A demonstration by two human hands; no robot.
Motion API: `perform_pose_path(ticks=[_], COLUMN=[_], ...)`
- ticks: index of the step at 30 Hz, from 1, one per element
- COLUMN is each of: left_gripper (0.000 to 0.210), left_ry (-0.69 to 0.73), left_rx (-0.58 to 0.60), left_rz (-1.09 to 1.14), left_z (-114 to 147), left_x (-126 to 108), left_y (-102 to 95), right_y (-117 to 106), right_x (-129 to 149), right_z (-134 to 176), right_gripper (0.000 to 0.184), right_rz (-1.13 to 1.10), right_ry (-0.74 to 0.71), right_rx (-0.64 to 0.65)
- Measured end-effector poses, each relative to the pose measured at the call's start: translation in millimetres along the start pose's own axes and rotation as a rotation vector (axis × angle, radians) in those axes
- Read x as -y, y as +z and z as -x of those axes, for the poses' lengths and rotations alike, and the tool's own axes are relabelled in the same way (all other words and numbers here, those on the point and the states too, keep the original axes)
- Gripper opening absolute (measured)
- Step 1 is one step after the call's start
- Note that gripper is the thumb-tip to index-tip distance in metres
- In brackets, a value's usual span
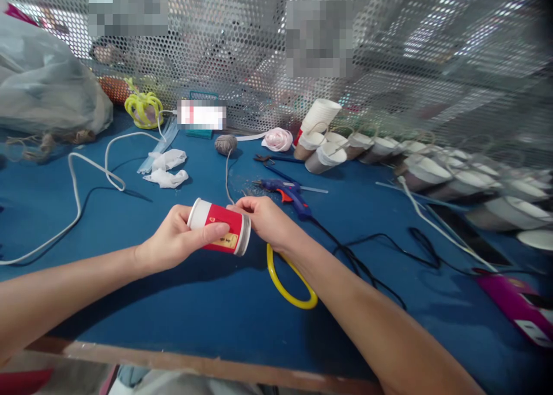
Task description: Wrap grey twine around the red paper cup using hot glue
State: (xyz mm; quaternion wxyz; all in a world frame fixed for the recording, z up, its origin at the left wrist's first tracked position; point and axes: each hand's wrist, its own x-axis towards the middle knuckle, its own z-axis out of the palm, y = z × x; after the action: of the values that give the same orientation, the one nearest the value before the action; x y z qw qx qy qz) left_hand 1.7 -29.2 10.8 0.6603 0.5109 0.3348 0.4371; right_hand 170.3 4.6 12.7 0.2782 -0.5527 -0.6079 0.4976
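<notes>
Over the blue tabletop (173,303), your left hand (170,242) closes around the tilted paper cup (222,215), dial centre; your right hand (263,217) pinches grey yarn (227,179) near its three-o'clock end. Beyond, the yarn ball (226,145) sits at twelve, the glue gun (294,194) at two.

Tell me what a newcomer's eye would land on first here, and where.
Probably the red and white paper cup, tilted on its side in the left hand near the middle of the view, with the right hand at its right end. Next, perhaps, the bright yellow loop by the right forearm and the blue glue gun lying beyond that hand.
</notes>
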Motion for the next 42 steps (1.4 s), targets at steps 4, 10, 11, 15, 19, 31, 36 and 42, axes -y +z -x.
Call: perform_pose_path(ticks=[4,10,11,15,19,31,36,42], left_gripper=[0.008,0.011,0.012,0.018,0.022,0.023,0.026,0.033], left_ry=[-0.002,-0.002,0.001,0.015,0.036,0.057,-0.164,-0.476], left_rx=[-0.005,-0.013,-0.022,-0.04,-0.097,-0.069,0.054,0.055], left_rz=[0.0,-0.018,-0.037,-0.129,-0.192,-0.297,0.055,0.343], left_z=[-0.6,-1.6,-1.8,-3.0,-5.5,-6.1,-12.4,-20.2], left_x=[-0.1,-1.7,-2.2,-4.9,-6.1,-1.3,-6.7,-7.0], left_y=[-0.1,1.0,1.0,0.9,1.0,0.0,-1.2,-4.0], right_y=[0.8,3.2,3.2,-4.2,-21.4,-12.1,-16.2,-11.2], right_x=[0.6,0.6,0.2,1.4,11.9,11.0,6.9,-4.7], right_z=[-0.3,0.8,0.3,-4.7,1.5,48.2,52.2,56.7], right_gripper=[0.037,0.038,0.038,0.031,0.029,0.021,0.019,0.017], right_rz=[-0.006,-0.009,-0.006,0.025,0.081,0.032,0.16,0.503], right_ry=[-0.001,-0.01,-0.015,-0.078,-0.157,-0.15,-0.307,-0.721], right_rx=[-0.009,-0.024,-0.025,-0.078,-0.221,0.026,-0.042,-0.062])
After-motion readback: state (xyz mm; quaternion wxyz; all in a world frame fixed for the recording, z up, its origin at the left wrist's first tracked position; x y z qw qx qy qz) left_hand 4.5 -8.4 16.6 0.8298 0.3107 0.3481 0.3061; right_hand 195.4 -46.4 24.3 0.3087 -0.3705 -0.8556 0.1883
